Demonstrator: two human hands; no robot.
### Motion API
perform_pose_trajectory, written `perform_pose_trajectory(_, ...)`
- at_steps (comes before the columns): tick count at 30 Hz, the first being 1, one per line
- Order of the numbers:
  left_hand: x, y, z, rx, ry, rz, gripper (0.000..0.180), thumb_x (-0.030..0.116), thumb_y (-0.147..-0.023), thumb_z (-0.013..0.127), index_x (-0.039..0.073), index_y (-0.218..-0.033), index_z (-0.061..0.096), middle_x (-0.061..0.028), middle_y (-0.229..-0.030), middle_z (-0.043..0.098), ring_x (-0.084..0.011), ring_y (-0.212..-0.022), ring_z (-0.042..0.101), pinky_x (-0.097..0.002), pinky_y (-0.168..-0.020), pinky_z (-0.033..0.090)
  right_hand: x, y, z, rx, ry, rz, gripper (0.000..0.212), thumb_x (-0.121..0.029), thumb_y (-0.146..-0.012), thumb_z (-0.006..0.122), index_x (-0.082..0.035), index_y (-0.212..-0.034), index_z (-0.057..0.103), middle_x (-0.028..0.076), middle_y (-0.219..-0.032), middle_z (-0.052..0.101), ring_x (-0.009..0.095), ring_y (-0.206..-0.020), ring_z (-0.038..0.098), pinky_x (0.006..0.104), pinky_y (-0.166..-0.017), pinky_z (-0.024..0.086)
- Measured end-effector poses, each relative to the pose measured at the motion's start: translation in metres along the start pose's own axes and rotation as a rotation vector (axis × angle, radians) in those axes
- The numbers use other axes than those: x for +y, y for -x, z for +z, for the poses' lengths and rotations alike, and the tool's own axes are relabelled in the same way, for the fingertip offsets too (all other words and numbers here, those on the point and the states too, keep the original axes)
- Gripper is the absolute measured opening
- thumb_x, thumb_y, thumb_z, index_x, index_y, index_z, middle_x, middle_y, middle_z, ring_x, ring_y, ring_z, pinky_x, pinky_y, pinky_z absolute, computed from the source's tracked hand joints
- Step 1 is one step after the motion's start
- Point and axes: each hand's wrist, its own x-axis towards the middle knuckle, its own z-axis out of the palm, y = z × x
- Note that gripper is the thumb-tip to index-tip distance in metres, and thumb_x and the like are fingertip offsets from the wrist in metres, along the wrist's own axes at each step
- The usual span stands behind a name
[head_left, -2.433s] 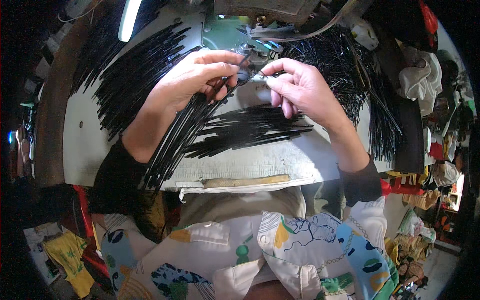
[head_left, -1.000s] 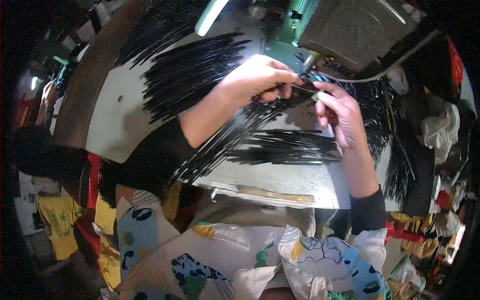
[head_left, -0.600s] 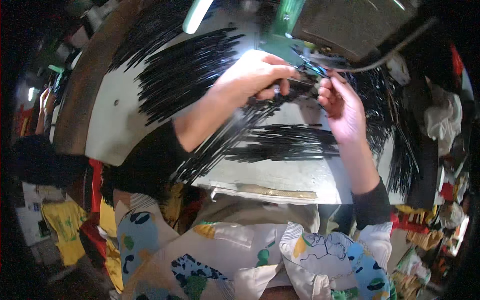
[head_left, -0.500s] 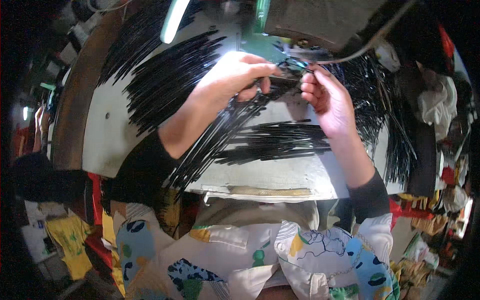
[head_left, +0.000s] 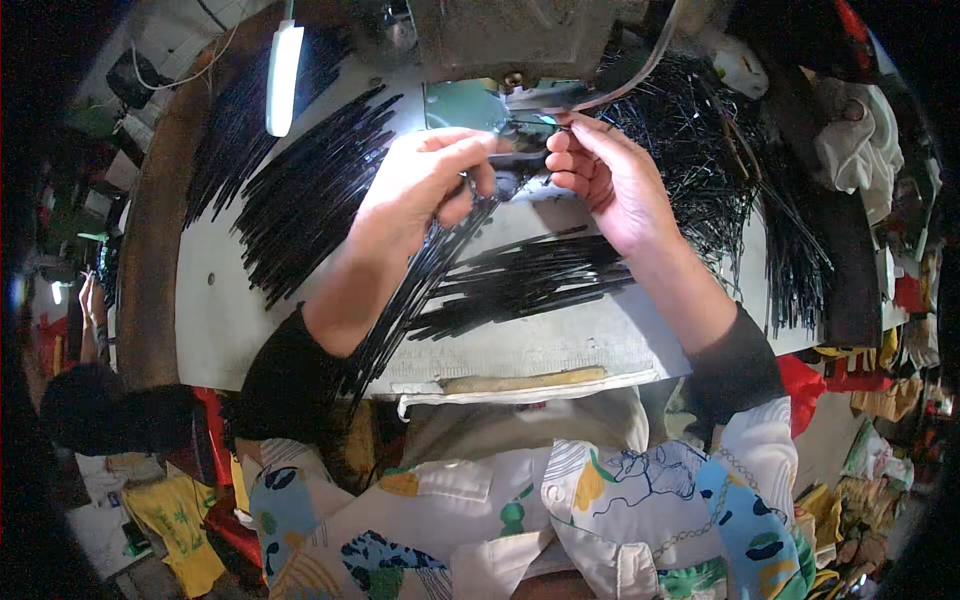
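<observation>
Dark strip (head_left: 538, 122) pinched near machine head (head_left: 515, 45) by closed fingertips of right hand (head_left: 620, 190), likely for fine control. Left hand (head_left: 425, 185) half curled; hold cannot be told. Black strips (head_left: 310, 200) laid parallel on white tabletop (head_left: 215, 330), probably against tangling. Lamp (head_left: 285, 80) hung above, presumably for visibility.

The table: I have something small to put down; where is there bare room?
The table is bare at its left end, between the left pile and left sleeve, and between its front edge and the middle strips, right of the slanting strips. It is crowded at right, under the tangled pile, and at the back, around the left hand and right hand.
</observation>
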Motion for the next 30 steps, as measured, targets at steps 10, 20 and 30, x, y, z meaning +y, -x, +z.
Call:
perform_pose_trajectory(10,-0.005,0.023,0.015,-0.204,-0.191,-0.081,0.033,0.029,-0.089,0.05,-0.001,-0.098,0.059,-0.0076,-0.077,0.061,-0.0096,-0.055,0.057,-0.0212,-0.044,0.044,0.0,0.004,0.003,-0.003,0.088,0.052,0.019,-0.018,-0.088,0.052,-0.002,-0.095,0.058,0.008,-0.085,0.062,0.015,-0.069,0.062,0.0256,-0.062,0.053)
perform_pose_trajectory(20,-0.005,0.03,-0.097,0.385,-1.608,0.356,0.035,0.029,-0.076,0.063,0.007,-0.103,0.058,-0.0116,-0.086,0.058,-0.0276,-0.075,0.059,-0.0362,-0.068,0.047,-0.005,0.003,0.005,-0.01,0.134,0.058,0.023,-0.018,-0.089,0.05,0.0,-0.102,0.056,0.009,-0.083,0.062,0.014,-0.068,0.062,0.0215,-0.058,0.053)
perform_pose_trajectory(30,-0.005,0.023,-0.102,0.341,-1.472,0.269,0.024,0.025,-0.073,0.066,0.004,-0.083,0.061,-0.0115,-0.077,0.058,-0.0283,-0.073,0.058,-0.0363,-0.066,0.046,-0.003,0.004,0.005,-0.025,0.162,0.106,0.022,-0.019,-0.087,0.053,-0.001,-0.1,0.057,0.008,-0.082,0.062,0.014,-0.066,0.062,0.0232,-0.058,0.052)
